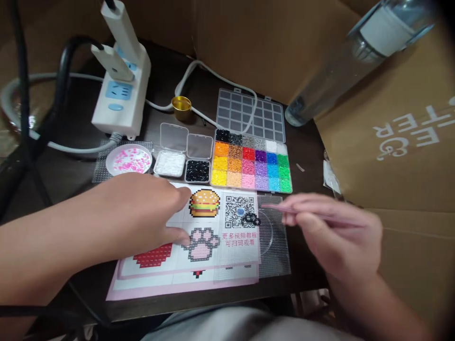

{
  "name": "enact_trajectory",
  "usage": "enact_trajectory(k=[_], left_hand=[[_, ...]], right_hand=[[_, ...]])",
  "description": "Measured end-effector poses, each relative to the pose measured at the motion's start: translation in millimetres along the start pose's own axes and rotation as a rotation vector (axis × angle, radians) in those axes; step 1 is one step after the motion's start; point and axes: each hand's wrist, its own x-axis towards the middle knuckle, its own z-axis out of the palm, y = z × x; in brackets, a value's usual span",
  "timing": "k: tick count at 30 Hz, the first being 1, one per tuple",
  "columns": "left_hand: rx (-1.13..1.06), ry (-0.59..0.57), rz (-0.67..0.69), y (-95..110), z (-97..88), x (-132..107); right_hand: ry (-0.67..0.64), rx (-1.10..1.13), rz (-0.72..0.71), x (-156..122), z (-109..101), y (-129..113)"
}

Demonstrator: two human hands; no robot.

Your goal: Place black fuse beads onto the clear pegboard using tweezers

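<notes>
My left hand [142, 213] rests on a pattern sheet [199, 237] with its fingertips by the burger and the pink paw pictures; the fingers lie curved with nothing in them. My right hand [334, 232] pinches a thin pink tweezer-like tool [284, 208] whose tip points left over a clear pegboard [273, 237]. A few black rings [250, 219] lie on the sheet beside the QR code.
A bead box of many colours [252, 163] with its lid raised, small boxes of white [170, 163] and black beads [197, 170], a dish of pink beads [130, 160], a power strip [122, 90], a gold cap [181, 105], a bottle [341, 61] and cardboard [398, 142] around.
</notes>
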Motion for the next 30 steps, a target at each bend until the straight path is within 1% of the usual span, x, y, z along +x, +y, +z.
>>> enact_trajectory(k=[1,3,5,7,10,15,22,26,30], left_hand=[[-0.016,0.016,-0.003,0.0,0.6,0.9],[-0.049,0.036,-0.034,0.5,1.5,2.6],[-0.071,0.030,-0.072,1.6,0.9,3.6],[-0.073,0.008,-0.088,2.9,-1.2,3.4],[-0.056,-0.025,-0.081,3.9,-4.7,1.9],[-0.009,-0.033,-0.070,3.5,-4.8,1.4],[0.045,-0.067,-0.080,4.2,-3.3,2.6],[0.058,-0.035,-0.066,3.5,-4.0,0.5],[0.054,-0.021,0.002,1.0,-4.5,-0.9]], right_hand=[[-0.044,-0.033,-0.004,-10.2,-1.0,3.3],[-0.082,-0.046,-0.016,-26.4,-0.7,11.9],[-0.075,-0.044,-0.021,-35.9,0.6,21.0],[-0.056,-0.035,-0.020,-39.7,1.8,28.3],[-0.054,-0.019,-0.030,-38.7,3.4,33.9],[-0.111,-0.019,-0.071,-33.1,8.8,33.3],[-0.114,-0.041,-0.062,-33.0,10.6,34.6],[-0.115,-0.055,-0.072,-32.9,9.6,34.6],[-0.127,-0.080,-0.067,-35.5,8.0,33.0]])
